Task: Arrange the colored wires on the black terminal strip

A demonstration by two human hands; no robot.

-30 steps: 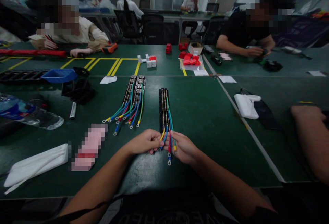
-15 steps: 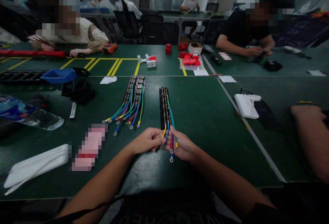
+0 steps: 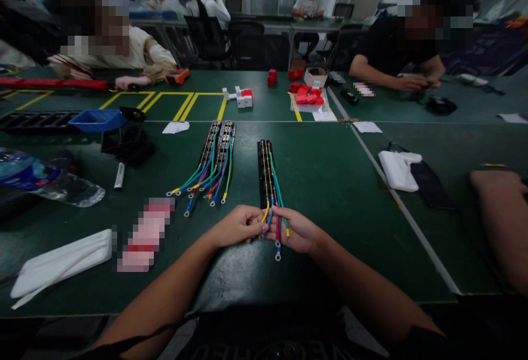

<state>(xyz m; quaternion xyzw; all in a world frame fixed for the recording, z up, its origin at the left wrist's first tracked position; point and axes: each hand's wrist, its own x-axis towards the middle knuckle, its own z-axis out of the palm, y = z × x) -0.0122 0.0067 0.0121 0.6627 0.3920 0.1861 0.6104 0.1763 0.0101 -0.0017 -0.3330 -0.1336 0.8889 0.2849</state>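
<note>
A long black terminal strip [image 3: 264, 170] lies on the green table [image 3: 322, 184], running away from me. Yellow, blue, red and green wires with ring lugs [image 3: 275, 228] hang from its near end. My left hand [image 3: 235, 225] pinches the yellow and blue wires at that end. My right hand [image 3: 296, 229] lies under the red and green wires with its fingers closed on them. Both hands meet at the strip's near end. Left of it lie two more strips with fanned coloured wires [image 3: 212, 164].
A water bottle [image 3: 45, 180], a white packet [image 3: 61, 263], a blue bin [image 3: 97, 120] and black parts sit at the left. Red blocks [image 3: 307, 94] lie at the far centre. A white object [image 3: 398, 168] is at the right. Other people work across the table; an arm [image 3: 501, 217] rests at right.
The strip has slid slightly away from me and my hands have moved with it. Both keep their grip on the wires.
</note>
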